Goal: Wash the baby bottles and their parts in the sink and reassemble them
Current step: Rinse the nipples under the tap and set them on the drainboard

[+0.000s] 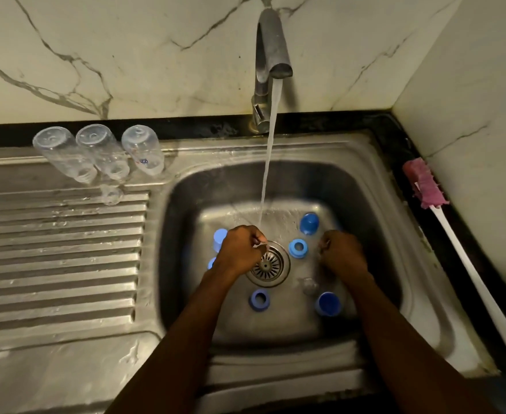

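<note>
Three clear baby bottles [102, 150] stand upside down on the drainboard, with a clear teat [111, 195] below them. In the sink basin [186, 204] lie blue caps [309, 223] [328, 303], paler blue caps [219, 236] partly behind my left hand, two blue collar rings [298, 248] [259, 299] and a clear teat [308, 285]. My left hand [239, 252] is curled by the drain [268, 264], pinching a small clear piece just under the running water [268, 174]. My right hand [342, 252] is curled into a fist to the right; nothing shows in it.
The tap [271, 55] stands at the back of the sink, against a marble wall. A bottle brush [424, 186] with a pink head and long white handle lies on the sink's right rim. The ribbed drainboard [60, 249] stretches to the left.
</note>
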